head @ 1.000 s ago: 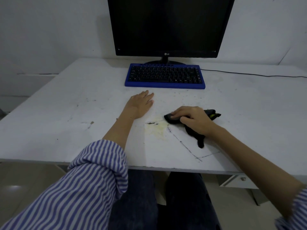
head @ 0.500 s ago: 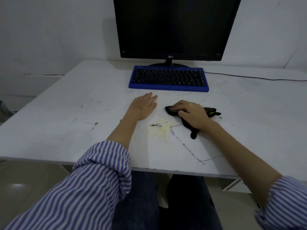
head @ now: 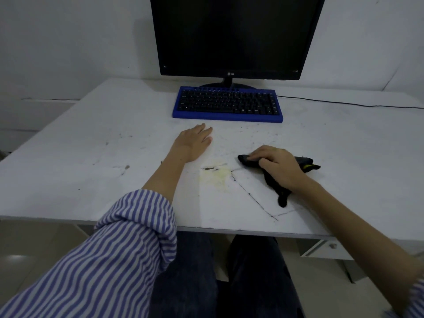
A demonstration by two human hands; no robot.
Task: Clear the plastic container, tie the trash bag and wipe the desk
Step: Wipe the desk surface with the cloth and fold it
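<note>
Head view looks down on a white desk with a dark LG monitor at the back and a blue keyboard just in front of it. The right hand lies on a black cloth, fingers curled over its front fold and pressing it to the desk; one tail of the cloth trails back past the wrist, and a corner with a yellow mark pokes out to the right. The left hand rests flat and spread on the desk near the keyboard, holding nothing. Between the two hands, just left of the cloth, sits a yellowish stain with a small dark smear at its upper edge, and a thin dark crack line runs from there toward the near edge. Dark specks dot the surface ahead of the right hand. No plastic container or trash bag is in view, so the wiping step looks to be the one in hand.

The cloth appears soft, limp and light; it will likely bunch and slip if pushed from one edge. A flat palm over its folded middle should keep it spread against the stain. The dried stain may need firm, repeated passes, and the cloth could snag along the crack.
</note>
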